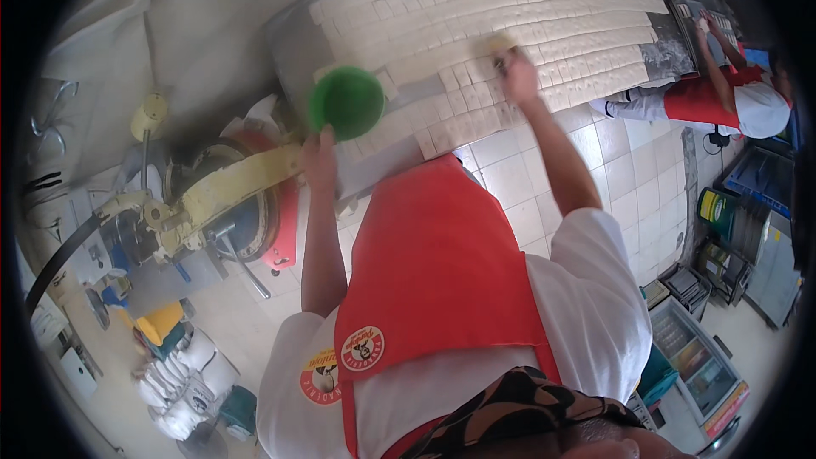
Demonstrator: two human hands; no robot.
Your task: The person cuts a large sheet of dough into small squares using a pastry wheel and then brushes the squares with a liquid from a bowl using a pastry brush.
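My left hand (pixel 320 157) grips the rim of a green plastic bowl (pixel 347 103) at the table's near left; what the bowl holds is too dark to make out. My right hand (pixel 519 81) is closed around a brush (pixel 501 42) with pale yellowish bristles, blurred by motion. The brush is over long rows of flat, pale dough (pixel 510 17) cut into small pieces, which cover most of the table. Some strips on the near left side are shorter and split into squares.
The grey table (pixel 293 47) shows bare metal at its left end. A yellow machine arm (pixel 242 184) stands close by my left forearm. Far right, a co-worker (pixel 722 98) in a red apron handles a dark tray (pixel 693 25). A glass-topped freezer (pixel 697 361) stands lower right.
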